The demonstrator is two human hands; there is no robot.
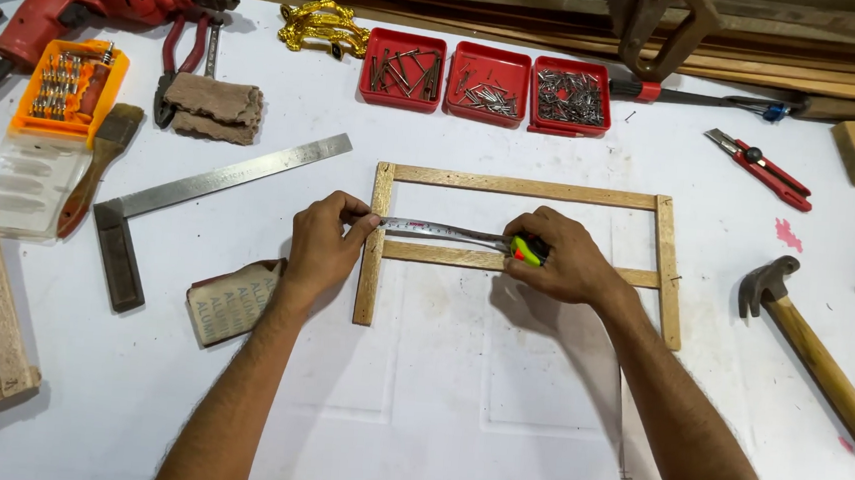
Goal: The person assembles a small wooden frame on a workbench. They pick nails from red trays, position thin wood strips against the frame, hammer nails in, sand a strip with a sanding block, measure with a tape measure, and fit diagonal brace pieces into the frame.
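Item: tape measure (527, 249), yellow-green case, steel blade (438, 230) drawn out. Position: the case sits under the right hand (562, 257), whose fingers are closed over it; the blade runs from that hand leftward to the left hand (327, 246), which pinches its free end against the left upright of a wooden frame (526, 188). Long axis: the blade lies side to side between the two hands, parallel to and just above the frame's middle crossbar (446, 256), crossing the open bay of the frame. Both hands are occupied, neither spread; the left is nearer the frame's outer edge, the right sits over the crossbar partway along. Nearby on the white surface (436, 401): a steel square (200, 194) out to the left of the left hand, a hammer (811, 347) out to the right of the right hand, three red trays of nails (487, 82) beyond both hands.
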